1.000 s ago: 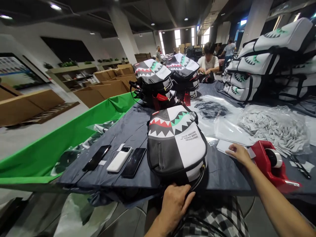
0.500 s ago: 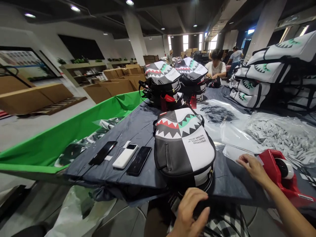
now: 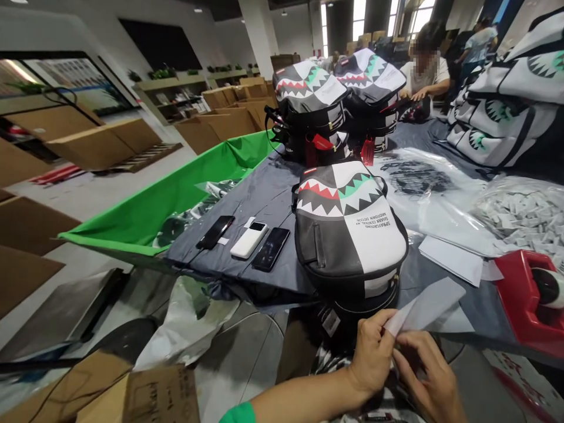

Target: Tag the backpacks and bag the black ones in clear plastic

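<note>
In front of the backpack I hold a thin white sheet of paper (image 3: 434,302) in both hands. My left hand (image 3: 372,355) pinches its near end between thumb and fingers. Beside it, my right hand (image 3: 425,367) has its fingertips closed at the sheet's lower corner, partly hidden by the hand itself. Just beyond lies a black, grey and white backpack (image 3: 352,235) with a shark-mouth print, flat on the dark-covered table (image 3: 207,252). Right of the backpack rests a stack of white paper (image 3: 453,261). A red tape dispenser (image 3: 520,294) stands at the table's right edge.
Two phones (image 3: 271,249) (image 3: 215,232) and a white power bank (image 3: 249,239) lie left of the backpack. More backpacks (image 3: 308,94) are piled behind and at right (image 3: 506,111). A green-lined bin (image 3: 176,200) borders the table. A co-worker (image 3: 425,70) sits across.
My right hand has come back from the paper stack with a sheet. My left hand, earlier empty below the backpack, has risen to grip it. The view has shifted.
</note>
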Demonstrator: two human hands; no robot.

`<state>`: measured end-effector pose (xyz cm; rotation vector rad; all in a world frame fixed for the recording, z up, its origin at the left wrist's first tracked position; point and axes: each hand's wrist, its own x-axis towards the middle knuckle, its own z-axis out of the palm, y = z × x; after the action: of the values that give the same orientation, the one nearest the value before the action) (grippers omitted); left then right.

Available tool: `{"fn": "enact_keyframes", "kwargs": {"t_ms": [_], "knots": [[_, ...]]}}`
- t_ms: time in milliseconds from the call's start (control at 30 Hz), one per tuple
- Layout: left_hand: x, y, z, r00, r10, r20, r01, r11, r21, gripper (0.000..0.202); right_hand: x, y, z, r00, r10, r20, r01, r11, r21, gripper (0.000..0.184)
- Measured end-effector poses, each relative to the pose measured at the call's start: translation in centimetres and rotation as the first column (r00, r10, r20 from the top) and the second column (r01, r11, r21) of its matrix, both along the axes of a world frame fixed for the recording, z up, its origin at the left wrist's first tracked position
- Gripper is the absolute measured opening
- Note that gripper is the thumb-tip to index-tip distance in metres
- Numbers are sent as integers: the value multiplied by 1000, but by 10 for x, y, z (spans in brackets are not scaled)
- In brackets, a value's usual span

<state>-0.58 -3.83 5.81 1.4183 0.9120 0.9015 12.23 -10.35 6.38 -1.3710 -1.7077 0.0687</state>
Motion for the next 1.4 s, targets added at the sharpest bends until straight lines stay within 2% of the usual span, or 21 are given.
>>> {"fn": "enact_keyframes", "kwargs": {"t_ms": [33, 67, 133, 167, 200, 267, 333, 400, 467, 533, 600, 667, 800, 867, 933, 967, 1033, 1133, 1233, 1300, 1400], "knots": [[-7, 3, 0, 999, -25, -35, 29, 990, 137, 41, 6, 3, 6, 998, 35, 47, -37, 999, 40, 12], [-14, 6, 1, 996, -68, -59, 83, 952, 296, 41, 13, 8, 11, 993, 60, 102, -68, 995, 77, 18], [-31, 11, 1, 982, -153, -111, 189, 794, 577, 42, 30, 21, 17, 966, 122, 229, -150, 983, 109, 34], [-40, 12, 1, 978, -164, -131, 209, 719, 663, 41, 37, 30, 17, 944, 174, 281, -209, 973, 99, 37], [-50, 12, 1, 980, -143, -141, 201, 678, 707, 41, 42, 38, 16, 920, 236, 313, -273, 959, 79, 34], [-68, 11, 2, 989, -36, -145, 128, 704, 698, 40, 44, 54, 10, 892, 328, 311, -365, 929, 66, 20], [-83, 11, 2, 985, 67, -158, 42, 798, 601, 38, 37, 64, 3, 903, 340, 262, -373, 924, 86, 14], [-95, 15, -1, 980, 146, -135, -77, 904, 421, 34, 24, 68, -1, 922, 303, 242, -336, 935, 112, 13], [-102, 24, -7, 969, 238, -62, -223, 956, 189, 30, 9, 71, -2, 925, 263, 274, -311, 939, 146, 12], [-105, 38, -14, 937, 349, 3, -348, 937, -4, 30, -2, 73, -4, 909, 229, 348, -301, 938, 171, 20], [-105, 51, -19, 911, 413, 17, -410, 908, -90, 32, -7, 77, -4, 881, 198, 430, -299, 936, 183, 34], [-104, 60, -21, 901, 434, -17, -434, 899, -66, 31, -6, 80, -3, 834, 197, 514, -320, 934, 160, 42], [-106, 60, -13, 872, 469, -136, -451, 881, 145, 22, -1, 83, 3, 719, 235, 654, -388, 916, 97, 52], [-107, 50, -4, 811, 560, -171, -492, 810, 320, 14, -1, 82, 6, 696, 234, 679, -377, 924, 69, 54], [-104, 36, 7, 768, 622, -154, -459, 702, 544, 5, -2, 81, 7, 679, 243, 693, -374, 926, 42, 53], [-101, 29, 11, 786, 602, -139, -391, 659, 643, 2, -3, 81, 8, 671, 257, 695, -384, 923, 30, 52], [-90, 18, 15, 880, 454, -139, -193, 609, 769, 7, -5, 79, 8, 679, 273, 681, -401, 916, 32, 49], [-73, 15, 9, 948, 271, -165, 8, 500, 866, 15, -9, 78, 9, 719, 272, 639, -393, 918, 52, 50], [-65, 29, -5, 941, 300, -157, 44, 351, 936, 15, -12, 77, 9, 731, 270, 627, -401, 913, 74, 53], [-65, 43, -14, 946, 298, -125, 41, 275, 961, 16, -13, 77, 9, 737, 260, 624, -398, 913, 90, 53], [-67, 60, -25, 966, 235, -106, 55, 215, 975, 18, -15, 79, 7, 747, 249, 616, -383, 919, 92, 50]]}}
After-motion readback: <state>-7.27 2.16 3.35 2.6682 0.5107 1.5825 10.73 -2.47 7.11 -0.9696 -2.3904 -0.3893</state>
